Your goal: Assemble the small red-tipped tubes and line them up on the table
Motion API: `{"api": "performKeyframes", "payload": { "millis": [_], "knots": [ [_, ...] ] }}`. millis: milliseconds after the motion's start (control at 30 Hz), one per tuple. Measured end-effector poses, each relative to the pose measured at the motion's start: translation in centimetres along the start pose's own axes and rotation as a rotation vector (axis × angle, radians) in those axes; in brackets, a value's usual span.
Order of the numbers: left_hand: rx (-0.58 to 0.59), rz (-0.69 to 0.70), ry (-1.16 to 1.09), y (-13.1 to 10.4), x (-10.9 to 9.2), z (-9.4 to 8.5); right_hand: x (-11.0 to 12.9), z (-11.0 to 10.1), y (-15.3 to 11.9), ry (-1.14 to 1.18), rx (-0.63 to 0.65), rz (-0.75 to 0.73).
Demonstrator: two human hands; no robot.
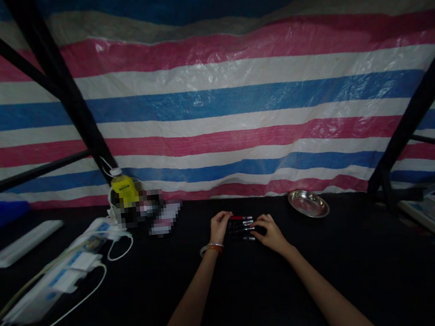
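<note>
Several short pens with shiny silver ends lie side by side on the black tabletop (245, 288), between my two hands. The farthest is a red pen (241, 217); the nearest is a black pen (249, 238). My left hand (219, 228), with bracelets at its wrist, is closed at the left end of the red pen. From the right, my right hand (272, 235) pinches the silver end of another black pen (243, 229) in the middle of the row. The dark pens blend into the table, so their left ends are hard to make out.
A round metal dish (308, 204) stands to the right. At left are a power strip (74, 269) with white cables, a yellow-labelled bottle (125, 188) and a white bar (25, 244). Black frame posts and a striped sheet (234, 100) close off the back.
</note>
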State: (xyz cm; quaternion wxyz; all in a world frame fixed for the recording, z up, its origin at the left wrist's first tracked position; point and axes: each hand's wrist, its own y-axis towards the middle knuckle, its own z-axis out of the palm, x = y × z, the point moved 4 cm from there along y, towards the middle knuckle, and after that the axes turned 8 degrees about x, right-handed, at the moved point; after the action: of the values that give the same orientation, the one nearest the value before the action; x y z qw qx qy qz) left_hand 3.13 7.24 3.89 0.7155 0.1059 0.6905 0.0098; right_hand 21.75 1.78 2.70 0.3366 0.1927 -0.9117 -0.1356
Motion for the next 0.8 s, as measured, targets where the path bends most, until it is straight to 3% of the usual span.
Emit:
{"api": "performKeyframes", "payload": {
  "millis": [567,700,800],
  "knots": [
    [-0.007,0.005,-0.040,-0.01,-0.01,0.10,-0.29,0.15,0.09,0.080,-0.009,-0.010],
    [-0.047,0.021,-0.053,-0.08,-0.34,-0.22,-0.22,0.01,0.39,0.277,-0.094,0.021],
    [-0.091,0.036,-0.065,-0.14,-0.46,-0.54,-0.79,0.27,0.70,0.578,-0.149,0.140]
  ]
}}
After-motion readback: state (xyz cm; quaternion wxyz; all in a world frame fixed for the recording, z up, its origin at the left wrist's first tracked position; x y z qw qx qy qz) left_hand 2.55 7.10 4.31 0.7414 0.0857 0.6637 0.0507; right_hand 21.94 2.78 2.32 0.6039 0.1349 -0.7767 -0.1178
